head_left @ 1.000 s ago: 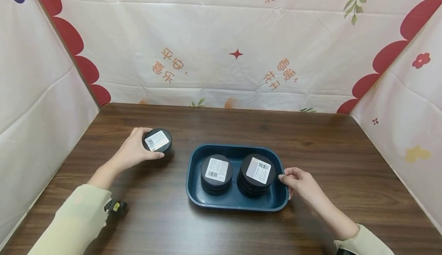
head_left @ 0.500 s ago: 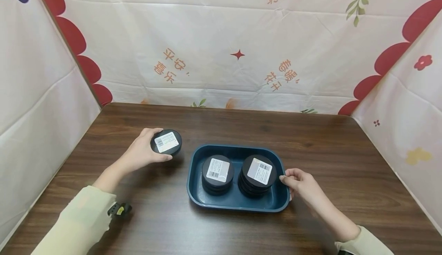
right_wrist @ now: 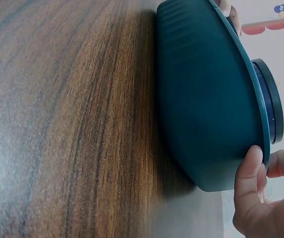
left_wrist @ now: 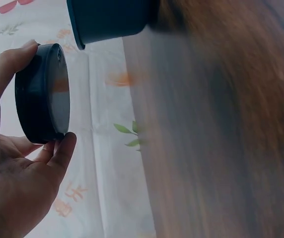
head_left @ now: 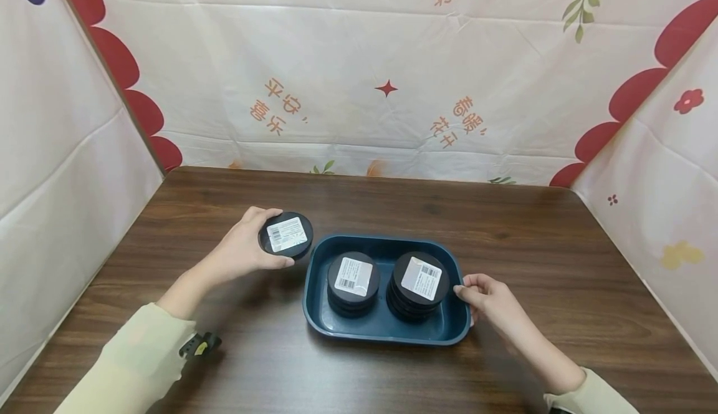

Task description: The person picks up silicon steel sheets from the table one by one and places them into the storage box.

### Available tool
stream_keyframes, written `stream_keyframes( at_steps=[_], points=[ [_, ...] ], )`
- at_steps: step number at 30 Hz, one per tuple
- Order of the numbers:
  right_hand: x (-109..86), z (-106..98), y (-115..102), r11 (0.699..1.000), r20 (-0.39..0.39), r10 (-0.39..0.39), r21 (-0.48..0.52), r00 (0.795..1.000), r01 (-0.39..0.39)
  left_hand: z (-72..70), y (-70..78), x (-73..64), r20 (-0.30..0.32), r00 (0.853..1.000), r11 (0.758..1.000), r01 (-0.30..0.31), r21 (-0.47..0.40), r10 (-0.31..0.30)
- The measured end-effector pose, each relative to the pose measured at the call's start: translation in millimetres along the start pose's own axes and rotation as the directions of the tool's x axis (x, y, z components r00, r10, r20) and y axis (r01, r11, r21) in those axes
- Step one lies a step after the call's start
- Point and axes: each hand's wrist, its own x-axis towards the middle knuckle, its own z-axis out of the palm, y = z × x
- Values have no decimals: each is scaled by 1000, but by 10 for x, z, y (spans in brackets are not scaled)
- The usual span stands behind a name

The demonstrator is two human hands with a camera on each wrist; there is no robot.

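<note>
In the head view my left hand (head_left: 238,249) grips a black disc-shaped container (head_left: 287,234) by its edge, thumb at the near side. A white barcode label covers its top. The left wrist view shows this container (left_wrist: 35,96) above the table, its underside greyish and set within a dark rim. My right hand (head_left: 496,305) pinches the right end of a dark blue tray (head_left: 387,339), thumb on one side of the rim and fingers on the other. Two stacks of similar containers stand in the tray, a left stack (head_left: 352,283) and a taller right stack (head_left: 417,283), labels uppermost.
The tray rests on a dark wood-grain table (head_left: 359,380). White printed cloth (head_left: 336,46) hangs along the back and both sides, with red scalloped borders at the corners. The held container is close to the tray's upper left corner.
My left hand has carried the black container rightward, closer to the tray. My right hand keeps its hold on the rim, and the stacks stay as they were.
</note>
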Motion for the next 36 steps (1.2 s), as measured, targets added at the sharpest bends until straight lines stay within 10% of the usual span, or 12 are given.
stream_keyframes(
  at_steps=[19, 36],
  points=[
    [18, -14, -14, 1000, -4, -8, -20, 1000, 8, 215, 521, 26, 153, 981, 993, -119, 11, 116],
    [8, -2, 19, 1000, 1, -13, -10, 1000, 13, 477, 625, 56, 253, 948, 976, -213, 43, 196]
  ],
)
